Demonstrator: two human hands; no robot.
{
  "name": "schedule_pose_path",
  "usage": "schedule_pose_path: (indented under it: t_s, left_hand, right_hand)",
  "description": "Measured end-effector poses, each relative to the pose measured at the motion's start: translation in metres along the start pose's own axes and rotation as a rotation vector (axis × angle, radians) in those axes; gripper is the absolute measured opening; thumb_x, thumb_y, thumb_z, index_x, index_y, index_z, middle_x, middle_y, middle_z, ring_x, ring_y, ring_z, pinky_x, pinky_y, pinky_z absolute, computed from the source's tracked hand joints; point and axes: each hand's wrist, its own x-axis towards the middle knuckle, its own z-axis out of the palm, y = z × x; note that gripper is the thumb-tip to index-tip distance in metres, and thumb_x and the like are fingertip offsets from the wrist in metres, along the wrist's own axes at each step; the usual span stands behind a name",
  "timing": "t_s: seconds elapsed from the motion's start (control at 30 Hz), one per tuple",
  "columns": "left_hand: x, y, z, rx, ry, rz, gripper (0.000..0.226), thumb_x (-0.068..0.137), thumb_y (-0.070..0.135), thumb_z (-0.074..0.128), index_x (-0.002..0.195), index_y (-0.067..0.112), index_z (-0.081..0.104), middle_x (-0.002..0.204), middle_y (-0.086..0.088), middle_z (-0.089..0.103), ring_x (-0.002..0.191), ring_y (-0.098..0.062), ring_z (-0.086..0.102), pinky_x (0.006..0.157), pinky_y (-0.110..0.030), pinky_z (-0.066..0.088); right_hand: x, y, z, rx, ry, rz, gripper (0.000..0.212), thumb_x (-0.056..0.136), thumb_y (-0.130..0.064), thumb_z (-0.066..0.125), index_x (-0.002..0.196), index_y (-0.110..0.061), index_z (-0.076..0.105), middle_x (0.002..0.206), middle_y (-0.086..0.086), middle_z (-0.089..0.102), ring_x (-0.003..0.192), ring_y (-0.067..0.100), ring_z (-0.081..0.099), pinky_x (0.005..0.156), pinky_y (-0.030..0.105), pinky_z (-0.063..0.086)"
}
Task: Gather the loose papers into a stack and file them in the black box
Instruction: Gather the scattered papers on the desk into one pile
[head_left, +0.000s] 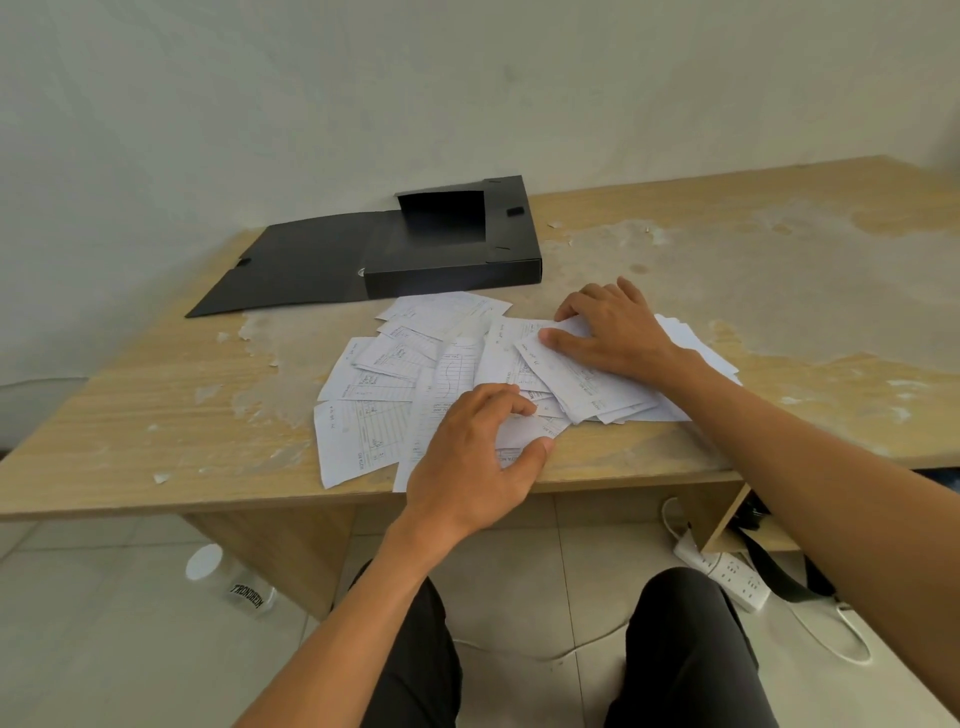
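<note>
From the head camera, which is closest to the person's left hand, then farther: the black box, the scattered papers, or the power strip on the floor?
1. Scattered papers: directly under the left hand.
2. Black box: behind the papers, lid open, toward the wall.
3. Power strip: down on the floor, right, beneath the desk.

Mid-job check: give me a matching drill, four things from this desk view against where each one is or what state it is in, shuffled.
Things:
1. black file box
2. loose white papers
3. white power strip
4. left hand

Places or states:
A. on the floor under the desk
B. open, lid flap laid flat to one side
C. resting on the sheets at the desk's near edge
D. scattered, overlapping, not yet stacked

Pairs: 1-B, 2-D, 3-A, 4-C
</note>
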Motion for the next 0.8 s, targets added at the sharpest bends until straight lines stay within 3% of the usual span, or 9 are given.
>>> schedule_pose_path:
  t_s: [0.2,0.37,0.5,0.7,0.8]
  left_hand:
    - [0.0,-0.002,0.001,-0.079,0.007,-0.005,0.033,0.084,0.033,0.065,0.115,0.029,0.054,0.122,0.016,0.052,0.113,0.0,0.045,0.087,-0.006,0.033]
    - [0.0,-0.002,0.001,-0.085,0.022,0.001,0.036,0.084,0.033,0.066,0.117,0.031,0.051,0.118,0.017,0.051,0.108,0.001,0.046,0.084,-0.008,0.037]
    - [0.0,-0.004,0.003,-0.083,0.044,0.01,0.038,0.082,0.033,0.066,0.117,0.03,0.051,0.114,0.015,0.052,0.104,0.0,0.047,0.083,-0.016,0.044]
    - [0.0,-0.002,0.004,-0.045,0.11,-0.01,0.06,0.076,0.041,0.069,0.127,0.029,0.04,0.13,0.01,0.041,0.11,0.008,0.032,0.073,-0.002,0.032]
    - [0.0,-0.002,0.004,-0.057,0.145,-0.035,0.07,0.072,0.048,0.067,0.131,0.03,0.034,0.143,0.008,0.032,0.124,0.0,0.029,0.088,-0.006,0.027]
  right_hand:
    - [0.005,0.002,-0.001,-0.049,0.037,-0.011,0.052,0.088,-0.062,0.041,0.106,-0.019,0.064,0.11,0.003,0.063,0.103,0.021,0.054,0.102,0.037,0.027]
    - [0.006,0.003,0.003,-0.054,0.038,-0.002,0.05,0.088,-0.062,0.041,0.1,-0.018,0.062,0.104,0.003,0.061,0.096,0.021,0.052,0.094,0.036,0.029]
    - [0.005,0.001,0.003,0.001,0.048,0.002,0.043,0.088,-0.062,0.041,0.09,-0.021,0.05,0.094,-0.001,0.058,0.086,0.017,0.048,0.092,0.035,0.029]
    - [-0.002,-0.003,-0.002,0.08,0.178,0.003,0.053,0.082,-0.065,0.035,0.092,-0.016,0.051,0.076,-0.003,0.053,0.075,0.017,0.05,0.095,0.036,0.029]
    - [-0.005,-0.001,-0.004,0.112,0.204,-0.015,0.054,0.08,-0.07,0.031,0.088,-0.019,0.047,0.073,-0.003,0.054,0.07,0.017,0.051,0.091,0.035,0.029]
